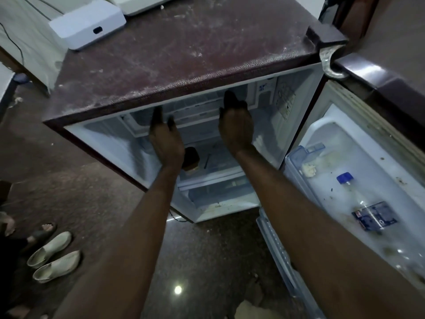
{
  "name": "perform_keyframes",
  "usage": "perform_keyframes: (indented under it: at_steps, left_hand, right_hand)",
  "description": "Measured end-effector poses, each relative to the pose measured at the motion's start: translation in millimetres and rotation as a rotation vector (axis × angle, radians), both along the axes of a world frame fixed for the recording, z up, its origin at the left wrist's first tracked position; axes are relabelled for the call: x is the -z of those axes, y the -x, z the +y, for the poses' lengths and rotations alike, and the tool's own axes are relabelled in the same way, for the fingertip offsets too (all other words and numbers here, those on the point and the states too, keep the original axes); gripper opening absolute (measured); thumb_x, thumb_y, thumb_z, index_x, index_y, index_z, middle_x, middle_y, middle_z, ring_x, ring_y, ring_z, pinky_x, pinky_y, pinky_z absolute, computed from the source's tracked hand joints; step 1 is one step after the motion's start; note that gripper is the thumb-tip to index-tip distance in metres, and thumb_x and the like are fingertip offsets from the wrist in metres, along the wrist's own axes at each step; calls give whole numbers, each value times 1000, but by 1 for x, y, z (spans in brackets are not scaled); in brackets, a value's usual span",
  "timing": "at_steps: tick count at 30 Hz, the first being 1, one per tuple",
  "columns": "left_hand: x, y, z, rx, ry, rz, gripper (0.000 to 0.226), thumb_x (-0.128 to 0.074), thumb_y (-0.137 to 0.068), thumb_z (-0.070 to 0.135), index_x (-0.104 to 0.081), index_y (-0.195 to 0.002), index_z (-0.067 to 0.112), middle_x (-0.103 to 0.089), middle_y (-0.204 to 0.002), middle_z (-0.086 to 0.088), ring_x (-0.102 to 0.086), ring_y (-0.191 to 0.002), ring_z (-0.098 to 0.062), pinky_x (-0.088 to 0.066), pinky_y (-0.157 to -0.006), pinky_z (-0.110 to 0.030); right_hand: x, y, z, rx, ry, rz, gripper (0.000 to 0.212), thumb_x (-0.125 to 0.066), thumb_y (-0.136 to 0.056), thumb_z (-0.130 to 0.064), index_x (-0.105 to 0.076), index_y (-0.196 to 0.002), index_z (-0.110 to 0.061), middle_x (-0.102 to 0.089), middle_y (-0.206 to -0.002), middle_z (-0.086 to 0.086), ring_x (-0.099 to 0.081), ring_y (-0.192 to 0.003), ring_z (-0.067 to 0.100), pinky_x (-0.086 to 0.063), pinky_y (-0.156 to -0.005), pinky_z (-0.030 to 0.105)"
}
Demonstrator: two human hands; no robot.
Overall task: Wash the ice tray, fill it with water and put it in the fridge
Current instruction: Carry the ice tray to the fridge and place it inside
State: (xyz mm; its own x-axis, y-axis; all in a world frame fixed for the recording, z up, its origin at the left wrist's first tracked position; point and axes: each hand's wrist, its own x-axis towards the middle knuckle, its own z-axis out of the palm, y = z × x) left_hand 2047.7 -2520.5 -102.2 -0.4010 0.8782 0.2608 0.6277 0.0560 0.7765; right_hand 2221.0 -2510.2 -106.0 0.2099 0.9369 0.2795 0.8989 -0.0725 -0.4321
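The maroon fridge [184, 56] stands open below me, seen from above. Both my arms reach into its freezer compartment [202, 120] at the top. A pale ice tray [193, 108] lies inside there, between my hands. My left hand [164, 137] is at the tray's left end and my right hand [236, 120] at its right end. The fingers of both point straight into the compartment. Their tips are in shadow, so contact with the tray is unclear.
The fridge door [358, 171] hangs open on the right, with a blue-capped bottle [358, 199] in its shelf. A dark brown item [190, 157] sits on an inner shelf. A white box [87, 26] lies on the fridge top. Pale shoes [54, 256] and a person's foot [46, 227] are on the floor at left.
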Motion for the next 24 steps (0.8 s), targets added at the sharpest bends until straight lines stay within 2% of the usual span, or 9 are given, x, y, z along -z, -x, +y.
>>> perform_keyframes:
  at_steps: [2, 4, 8, 11, 14, 18, 22, 24]
  left_hand:
    - [-7, -10, -40, 128, -37, 139, 49, -48, -110, 19, -43, -157, 6, -41, -164, -11, -34, -155, -26, -28, -127, -32]
    - [-12, -16, -75, 254, -60, 327, 50, -46, -111, 20, -40, -158, 3, -35, -167, -13, -26, -158, -30, -24, -129, -38]
    - [-32, -30, -127, 361, -22, 490, 55, -43, -111, 27, -36, -159, 1, -28, -169, -16, -21, -160, -33, -21, -129, -50]
    - [-51, -47, -164, 437, -32, 526, 58, -40, -112, 32, -33, -160, 1, -23, -171, -17, -16, -160, -35, -17, -130, -51]
    - [-74, -65, -195, 489, -78, 509, 62, -29, -113, 39, -29, -162, 1, -19, -172, -17, -12, -161, -36, -14, -131, -51]
    - [-106, -93, -231, 533, -94, 451, 62, -36, -113, 40, -27, -163, 4, -15, -173, -15, -7, -162, -34, -10, -131, -50]
    - [-129, -121, -262, 582, -86, 468, 63, -32, -112, 43, -28, -163, 6, -13, -174, -14, -5, -162, -34, -11, -131, -53]
    - [-136, -133, -279, 590, -74, 463, 64, -31, -112, 46, -30, -163, 8, -11, -174, -14, -4, -162, -34, -11, -131, -53]
  right_hand:
    - [-10, 2, -30, -72, 46, -47, 59, -40, -109, -11, -21, -165, -9, -39, -164, 13, -42, -144, 28, -40, -113, 36]
    - [-21, 2, -62, -115, 62, -95, 60, -39, -106, -9, -22, -164, -6, -33, -168, 11, -35, -151, 26, -30, -121, 34]
    - [-46, 1, -130, -134, 44, -96, 54, -45, -98, -2, -46, -152, 2, -52, -153, 18, -48, -142, 34, -34, -120, 41]
    - [-73, -9, -173, -173, 19, -152, 52, -45, -101, -5, -45, -153, 0, -49, -157, 16, -45, -146, 33, -30, -123, 44]
    - [-110, -26, -209, -136, -49, -193, 57, -48, -98, -3, -43, -155, 0, -44, -161, 17, -38, -152, 33, -27, -127, 49]
    - [-165, -61, -252, 31, -141, -211, 59, -32, -98, -16, -48, -152, -2, -46, -160, 17, -40, -151, 35, -25, -127, 52]
    - [-199, -110, -285, 223, 24, -290, 59, -47, -98, -12, -42, -156, -8, -35, -167, 12, -28, -156, 32, -10, -129, 58]
    - [-206, -129, -301, 281, 115, -284, 54, -49, -102, -15, -42, -155, -11, -35, -167, 9, -29, -155, 32, -12, -126, 64]
